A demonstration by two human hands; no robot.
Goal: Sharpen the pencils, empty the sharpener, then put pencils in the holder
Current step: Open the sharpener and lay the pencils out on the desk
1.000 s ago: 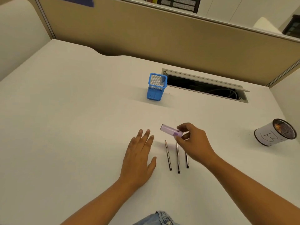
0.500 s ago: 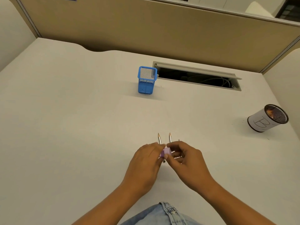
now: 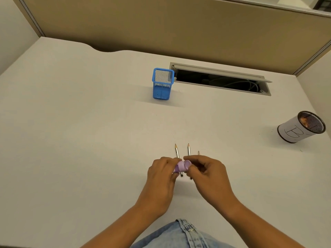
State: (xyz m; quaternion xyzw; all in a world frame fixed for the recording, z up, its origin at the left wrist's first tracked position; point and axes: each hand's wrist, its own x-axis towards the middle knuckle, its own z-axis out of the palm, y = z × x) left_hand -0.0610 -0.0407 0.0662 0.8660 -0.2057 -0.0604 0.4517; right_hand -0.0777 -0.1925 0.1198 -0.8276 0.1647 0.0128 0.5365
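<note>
Both hands hold a small purple sharpener (image 3: 182,167) just above the white desk. My left hand (image 3: 162,171) grips its left end, my right hand (image 3: 206,171) its right end. Three pencils lie side by side on the desk under my hands, points away from me: the left pencil (image 3: 177,150), the middle pencil (image 3: 189,149) and the right pencil (image 3: 198,152), of which only the tip shows. A blue mesh pencil holder (image 3: 162,86) stands upright farther back, apart from my hands.
A round mesh bin (image 3: 298,128) wrapped in white paper marked "B" lies tipped at the right edge, shavings inside. An open cable slot (image 3: 220,80) runs behind the holder. A beige partition (image 3: 161,24) bounds the desk at the back.
My left hand lifted off the desk and joined my right hand on the sharpener. Both hands drew nearer to me, over the pencils' back ends.
</note>
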